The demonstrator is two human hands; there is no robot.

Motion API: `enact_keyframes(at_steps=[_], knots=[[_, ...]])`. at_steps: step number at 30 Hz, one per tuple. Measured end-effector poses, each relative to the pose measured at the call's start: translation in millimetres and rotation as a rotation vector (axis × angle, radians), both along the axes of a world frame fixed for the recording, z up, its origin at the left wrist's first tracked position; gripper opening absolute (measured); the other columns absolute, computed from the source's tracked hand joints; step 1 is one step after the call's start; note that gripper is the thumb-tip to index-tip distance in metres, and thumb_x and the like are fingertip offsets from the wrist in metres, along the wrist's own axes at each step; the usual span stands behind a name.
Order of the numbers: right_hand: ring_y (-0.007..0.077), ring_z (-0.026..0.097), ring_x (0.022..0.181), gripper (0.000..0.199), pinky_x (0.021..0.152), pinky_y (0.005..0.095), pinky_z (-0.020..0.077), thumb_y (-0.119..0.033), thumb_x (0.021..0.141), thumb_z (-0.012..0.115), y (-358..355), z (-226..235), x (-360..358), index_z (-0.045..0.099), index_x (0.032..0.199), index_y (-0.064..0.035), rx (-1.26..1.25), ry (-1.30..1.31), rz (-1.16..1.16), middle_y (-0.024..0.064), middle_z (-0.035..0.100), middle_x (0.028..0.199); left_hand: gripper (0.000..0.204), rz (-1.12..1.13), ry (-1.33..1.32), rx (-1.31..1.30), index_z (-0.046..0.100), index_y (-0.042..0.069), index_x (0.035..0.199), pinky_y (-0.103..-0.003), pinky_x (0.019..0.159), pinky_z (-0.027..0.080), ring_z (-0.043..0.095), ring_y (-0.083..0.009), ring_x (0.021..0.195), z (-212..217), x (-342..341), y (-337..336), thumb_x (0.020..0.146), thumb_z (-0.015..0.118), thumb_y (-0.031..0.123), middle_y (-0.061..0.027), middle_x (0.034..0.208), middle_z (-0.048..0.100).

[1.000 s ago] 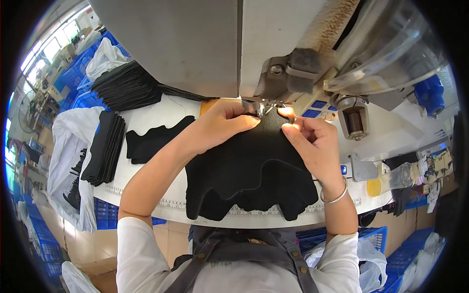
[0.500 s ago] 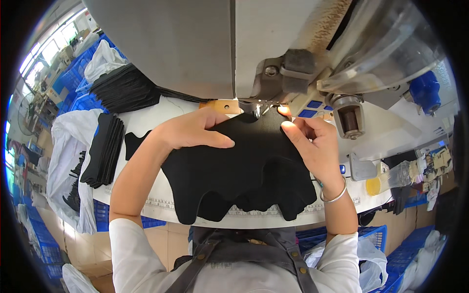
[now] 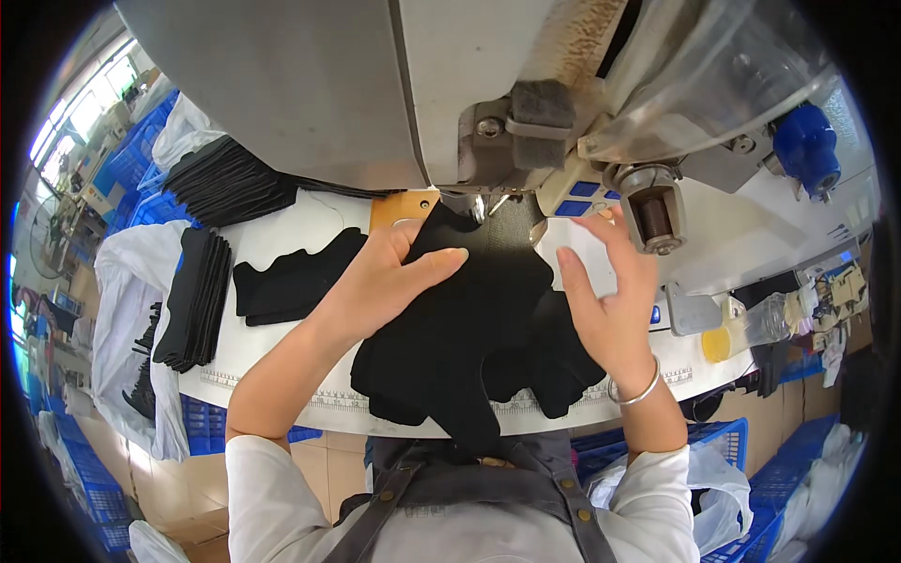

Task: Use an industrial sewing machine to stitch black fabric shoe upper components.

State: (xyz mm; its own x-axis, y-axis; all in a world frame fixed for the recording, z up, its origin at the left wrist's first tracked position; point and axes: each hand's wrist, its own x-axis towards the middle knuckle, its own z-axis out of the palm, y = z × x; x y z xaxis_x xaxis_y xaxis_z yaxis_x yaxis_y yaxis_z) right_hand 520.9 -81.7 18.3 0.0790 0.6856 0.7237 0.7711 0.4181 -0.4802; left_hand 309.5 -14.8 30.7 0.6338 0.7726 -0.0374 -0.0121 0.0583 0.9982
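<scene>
A black cut fabric piece (image 3: 450, 319) with wavy edges lies under the presser foot (image 3: 481, 208) of a sewing machine, its near end drooping over the table's front edge. My left hand (image 3: 404, 281) holds its left side, thumb on top and the other fingers partly hidden at the fabric. To the right of the fabric, my right hand (image 3: 615, 296) is open, thumb and fingers apart, with white table showing between them. It wears a silvery bangle (image 3: 640, 387) at the wrist. Beside my left forearm lies another black piece (image 3: 298, 281).
Stacks of black pieces (image 3: 225, 178) stand at the far left and, nearer, another stack (image 3: 199, 296) by a white plastic bag (image 3: 127, 310). A thread bobbin in a metal holder (image 3: 654, 211) and a yellow-capped bottle (image 3: 741, 333) are right. Blue crates (image 3: 723, 441) sit below the table.
The fabric has swung round, its near lobe now pointing toward me. My right hand has let go of its edge and opened. My left hand has shifted slightly right and nearer, uncovering the other piece.
</scene>
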Motion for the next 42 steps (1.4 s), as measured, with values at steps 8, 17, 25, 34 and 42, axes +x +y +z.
enact_keyframes(at_steps=[8,17,25,34,42], knots=[[0.0171,0.052,0.066,0.048,0.063,0.0271,0.0429,-0.006,0.073,0.063,-49.8,-8.1,-27.3,0.045,0.118,-0.0008,-0.317,0.356,0.419,0.0102,0.053,0.079,0.021,0.164,-0.102,0.006,0.054,0.0,0.089,-0.018,0.058,0.04,0.045,-0.0018,0.065,-12.1,14.0,-6.9,0.085,0.055,0.021,0.0031,0.074,0.055],[0.0068,0.051,0.049,0.046,0.048,0.02,0.0414,-0.003,0.081,0.056,-56.7,-11.0,-27.3,0.041,0.125,-0.0023,-0.462,0.449,0.555,0.0103,0.062,0.093,0.018,0.001,-0.022,0.002,0.057,0.003,0.084,-0.017,0.043,0.039,0.05,-0.0024,0.051,-10.3,-3.0,-5.4,0.085,0.055,0.021,0.0025,0.065,0.055],[0.0055,0.052,0.05,0.042,0.047,0.0201,0.0435,-0.006,0.084,0.054,-45.7,-7.8,-20.3,0.043,0.124,-0.004,-0.55,0.511,0.563,0.0111,0.058,0.108,0.022,0.041,0.047,0.074,0.05,0.004,0.071,-0.019,0.039,0.039,0.049,-0.006,0.043,-6.9,-3.0,2.7,0.083,0.056,0.022,0.0012,0.058,0.049],[0.0025,0.048,0.054,0.041,0.046,0.0181,0.0442,-0.009,0.083,0.056,-33.0,-3.5,-19.6,0.046,0.123,-0.0043,-0.534,0.584,0.512,0.0082,0.058,0.107,0.025,0.071,0.085,0.054,0.053,0.003,0.079,-0.018,0.043,0.038,0.048,-0.0049,0.048,-2.8,1.3,13.8,0.081,0.056,0.028,0.0019,0.06,0.05],[0.0025,0.047,0.054,0.039,0.046,0.0173,0.0435,-0.009,0.083,0.056,-21.7,-0.8,-16.5,0.048,0.121,-0.0056,-0.533,0.619,0.502,0.0062,0.06,0.1,0.026,0.109,0.049,0.056,0.054,0.0,0.079,-0.02,0.042,0.04,0.051,-0.0084,0.045,0.8,5.5,20.0,0.08,0.056,0.027,-0.0007,0.057,0.05]])
